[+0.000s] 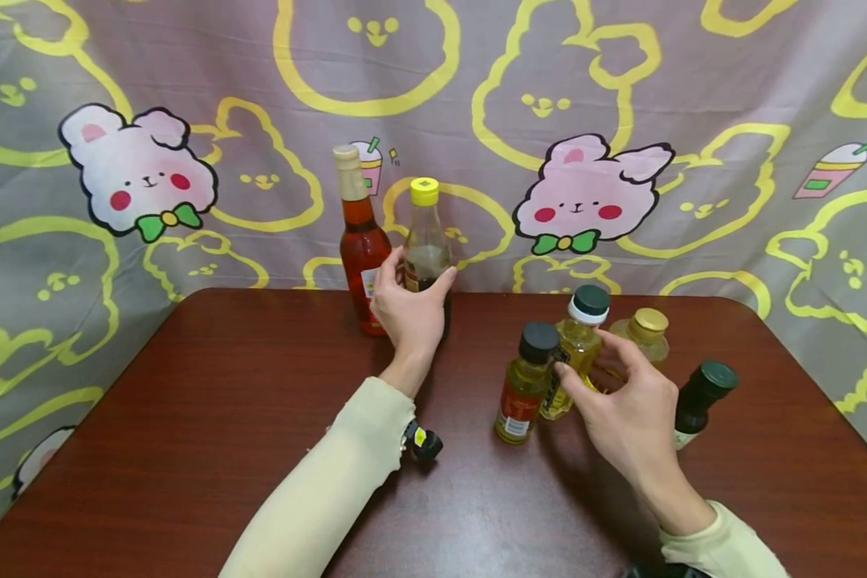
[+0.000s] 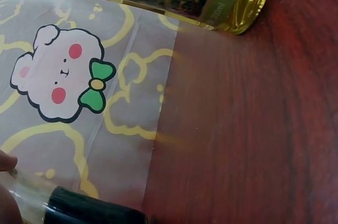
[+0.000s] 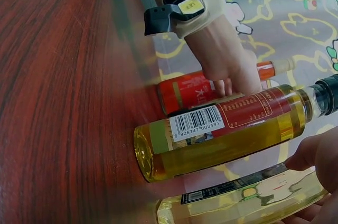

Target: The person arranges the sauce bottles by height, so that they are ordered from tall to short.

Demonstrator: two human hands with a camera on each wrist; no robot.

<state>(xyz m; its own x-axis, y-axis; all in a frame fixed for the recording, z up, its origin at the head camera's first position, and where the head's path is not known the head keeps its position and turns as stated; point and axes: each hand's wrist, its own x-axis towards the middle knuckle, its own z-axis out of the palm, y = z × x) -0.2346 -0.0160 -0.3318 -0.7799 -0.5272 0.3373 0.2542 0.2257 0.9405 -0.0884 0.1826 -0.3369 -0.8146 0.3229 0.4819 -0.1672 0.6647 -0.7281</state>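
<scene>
My left hand (image 1: 412, 317) grips a glass bottle of dark sauce (image 1: 426, 229) with a yellow cap, at the table's back. A tall red bottle (image 1: 357, 249) with a cream-coloured neck stands just left of it. My right hand (image 1: 624, 409) holds a bottle of pale yellow oil (image 1: 581, 341) with a green cap and white ring; its thumb lies along the side in the right wrist view. Next to that bottle stands a dark-capped oil bottle (image 1: 522, 397) with a red label, its barcode facing the right wrist view.
A gold-capped bottle (image 1: 649, 327) stands behind my right hand, and a dark bottle with a green cap (image 1: 704, 393) to its right. The brown table (image 1: 166, 417) meets a patterned curtain (image 1: 260, 160) at the back. A black wrist device (image 1: 423, 443) sits on the left sleeve.
</scene>
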